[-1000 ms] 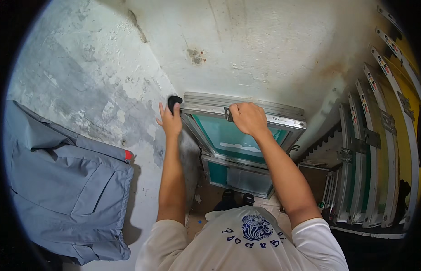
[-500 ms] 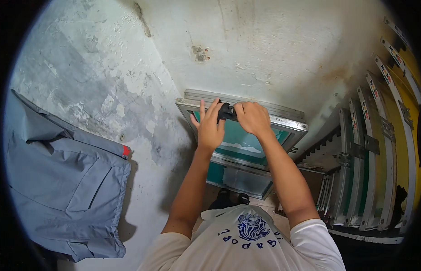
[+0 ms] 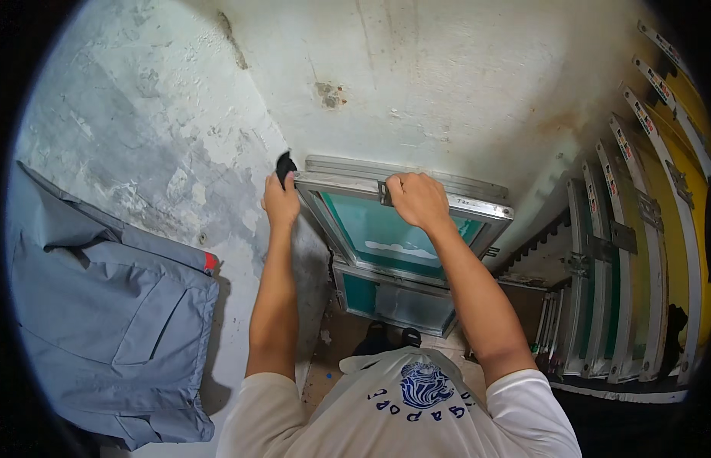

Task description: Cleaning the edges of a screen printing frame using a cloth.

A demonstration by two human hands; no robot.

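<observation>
A metal-framed printing screen [image 3: 478, 210] with a teal mesh leans against the pale wall in front of me. My right hand [image 3: 416, 197] grips the top bar of its frame near the middle. My left hand [image 3: 280, 200] is at the frame's top left corner, closed around a small black object [image 3: 284, 165] that sticks up above the fingers. More frames [image 3: 401, 166] stand behind the front one, and a lower teal screen [image 3: 394, 294] shows beneath it.
A grey garment [image 3: 103, 320] hangs on the wall at the left. A rack of upright metal screen frames [image 3: 623, 252] with yellow mesh fills the right side. The peeling wall [image 3: 416, 76] is close ahead; my feet stand on the floor below.
My left hand has swung back from the middle of the top bar to the frame's left corner, still carrying the black object. My right hand has kept its grip.
</observation>
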